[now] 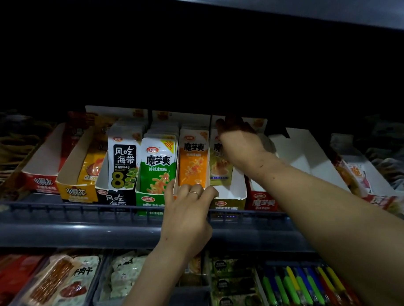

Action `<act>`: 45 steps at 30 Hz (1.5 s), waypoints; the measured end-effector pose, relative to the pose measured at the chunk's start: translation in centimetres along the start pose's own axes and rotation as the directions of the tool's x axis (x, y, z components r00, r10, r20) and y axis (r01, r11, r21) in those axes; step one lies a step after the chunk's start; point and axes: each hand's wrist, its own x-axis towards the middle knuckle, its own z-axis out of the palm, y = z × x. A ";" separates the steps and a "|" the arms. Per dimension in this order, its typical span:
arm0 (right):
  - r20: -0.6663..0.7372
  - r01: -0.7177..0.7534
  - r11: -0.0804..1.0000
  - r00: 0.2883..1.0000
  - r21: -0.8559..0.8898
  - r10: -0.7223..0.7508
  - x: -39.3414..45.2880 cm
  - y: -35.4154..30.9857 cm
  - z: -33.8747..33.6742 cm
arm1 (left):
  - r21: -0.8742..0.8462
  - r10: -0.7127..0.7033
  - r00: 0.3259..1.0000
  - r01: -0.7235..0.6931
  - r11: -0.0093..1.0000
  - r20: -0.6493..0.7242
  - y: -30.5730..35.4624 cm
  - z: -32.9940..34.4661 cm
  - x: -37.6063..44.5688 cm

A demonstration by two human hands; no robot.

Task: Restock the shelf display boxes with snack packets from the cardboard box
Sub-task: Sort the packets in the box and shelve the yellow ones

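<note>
The white box [304, 154] near the shelf's [84, 232] right end stands open; the 4 boxes [159, 168] left of it are packed, railed in front.

On a dim shelf [130, 226] of display boxes, the left hand [187, 213] rests its fingers on the front of the orange box [175, 195] while the right hand [239, 142] reaches into the olive box [230, 197], fingers curled over its packets [220, 168].
</note>
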 end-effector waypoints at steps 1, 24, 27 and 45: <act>-0.022 0.013 1.000 1.000 -0.013 -0.013 -0.3 -0.1 0.0 | 0.005 0.001 1.000 -0.002 1.000 0.015 0.0 -0.1 0.0; 0.204 -0.020 0.721 0.964 0.692 -0.169 -17.7 -0.7 -2.2 | -0.435 0.148 0.982 -0.084 0.896 0.116 0.2 -3.0 -10.3; 0.341 -0.137 0.677 0.923 0.723 -0.178 -22.8 -2.3 1.5 | -0.302 0.148 0.879 -0.005 0.953 0.453 -0.3 -0.4 -14.0; 0.795 -0.297 0.792 0.496 0.533 -0.349 -40.4 -11.7 17.1 | 0.017 -0.321 0.402 0.602 0.799 0.858 -3.5 18.0 -36.5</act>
